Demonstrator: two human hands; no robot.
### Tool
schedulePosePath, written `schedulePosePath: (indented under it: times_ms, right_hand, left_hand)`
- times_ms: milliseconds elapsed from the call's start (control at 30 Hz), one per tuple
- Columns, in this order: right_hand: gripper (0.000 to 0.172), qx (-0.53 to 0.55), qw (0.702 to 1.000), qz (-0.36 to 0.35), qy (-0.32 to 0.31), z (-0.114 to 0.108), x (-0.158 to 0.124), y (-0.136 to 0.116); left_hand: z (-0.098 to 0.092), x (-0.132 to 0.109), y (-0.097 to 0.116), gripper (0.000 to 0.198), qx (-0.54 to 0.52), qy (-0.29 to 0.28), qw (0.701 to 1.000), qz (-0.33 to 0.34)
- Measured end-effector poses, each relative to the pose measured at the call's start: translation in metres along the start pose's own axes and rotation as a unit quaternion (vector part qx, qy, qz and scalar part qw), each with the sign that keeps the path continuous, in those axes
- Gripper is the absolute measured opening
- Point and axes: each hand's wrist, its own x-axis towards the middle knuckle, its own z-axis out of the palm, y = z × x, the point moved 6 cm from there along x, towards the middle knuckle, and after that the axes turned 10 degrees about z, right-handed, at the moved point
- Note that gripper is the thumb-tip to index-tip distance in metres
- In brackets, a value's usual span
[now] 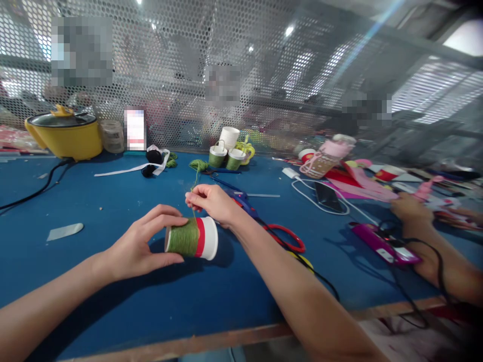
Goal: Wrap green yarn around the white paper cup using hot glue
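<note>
A paper cup [210, 238] lies on its side in my left hand [141, 241], whose thumb and fingers close around its base end. Green yarn [183, 238] is wound over much of the cup, leaving a red band and the white rim end showing. My right hand [211, 201] pinches the green strand just above the cup. From there the strand runs back to a small ball of green yarn [198, 165] on the table. Behind that ball stand two green-wrapped cups [217, 158] and a stack of white cups [229, 136].
A blue hot glue gun [245, 203] and red-handled scissors [292, 234] lie by my right forearm. At left sits a yellow electric pot [71, 138]. A purple power strip [383, 244], a phone [327, 196] and another person's hand [409, 208] are at right.
</note>
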Motion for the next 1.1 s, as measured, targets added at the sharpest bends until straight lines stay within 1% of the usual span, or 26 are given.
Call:
schedulePosePath:
  times_ms: [167, 267, 433, 600, 800, 933, 1100]
  right_hand:
    - [0.020, -0.022, 0.999, 0.015, -0.025, 0.0030, -0.0006, 0.0027]
    - [0.020, -0.047, 0.998, 0.011, -0.037, 0.0039, -0.0008, 0.0035]
    - [0.021, -0.124, 0.991, -0.012, -0.039, 0.0035, -0.0007, 0.0037]
    - [0.023, -0.177, 0.983, -0.014, -0.046, 0.0035, 0.0001, 0.0053]
    - [0.024, -0.239, 0.970, -0.024, -0.046, 0.0043, -0.0001, 0.0038]
    - [0.022, -0.253, 0.966, -0.022, -0.044, 0.0058, 0.0015, 0.0035]
    - [0.020, -0.260, 0.964, -0.019, -0.053, 0.0082, 0.0037, 0.0031]
  left_hand:
    - [0.0017, -0.0024, 0.0021, 0.043, 0.035, -0.019, 0.999, 0.021]
    - [0.0020, -0.0034, 0.0036, 0.042, 0.049, -0.026, 0.998, 0.033]
    - [0.0041, -0.0032, 0.0054, 0.041, 0.062, -0.040, 0.996, 0.051]
    - [0.0060, -0.0036, 0.0069, 0.038, 0.079, -0.034, 0.993, 0.084]
    - [0.0083, -0.0048, 0.0064, 0.037, 0.095, -0.052, 0.990, 0.095]
    - [0.0082, -0.0056, 0.0067, 0.036, 0.107, -0.056, 0.987, 0.104]
    - [0.0080, -0.0060, 0.0057, 0.036, 0.103, -0.050, 0.988, 0.100]
